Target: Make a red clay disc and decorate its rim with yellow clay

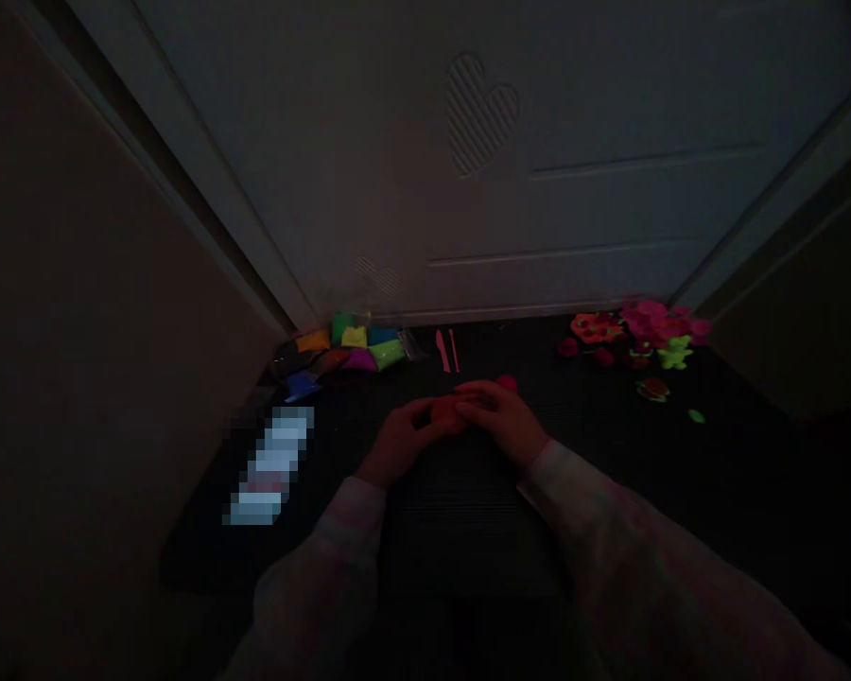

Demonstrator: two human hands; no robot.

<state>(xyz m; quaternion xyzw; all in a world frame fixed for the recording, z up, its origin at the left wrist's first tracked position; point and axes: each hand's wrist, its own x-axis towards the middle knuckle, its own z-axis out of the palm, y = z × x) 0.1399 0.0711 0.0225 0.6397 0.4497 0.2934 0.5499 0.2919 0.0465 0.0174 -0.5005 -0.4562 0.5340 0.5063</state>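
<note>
- A red, rounded, clay-like lump (448, 414) is sitting between the two hands, above the near middle of the dark, grained tabletop (468, 511); whether it is touching the surface, I cannot tell.
- The left hand (401, 440) is curling around the lump's left side, thumb and fingers bending in and pressing on it.
- The right hand (505, 416) is closing over the lump's right side, its fingers lying close together and covering part of it; the fingertips are too dim to separate.
- A small magenta ball (507, 382) is resting just beyond the right hand, which is partly hiding it.
- A pink, flat plastic-looking knife (442, 350) and a thin pink stick (455, 350) are lying side by side beyond the lump.
- Soft, multicoloured packets (358, 359) are crowding the far left; a bright, pixelated rectangle (269, 468) is lying nearer.
- At far right, a magenta cluster of pieces (656, 323) is standing behind a yellow-green, lobed figure (675, 353).
- Nothing is standing between the hands and the lump.
</note>
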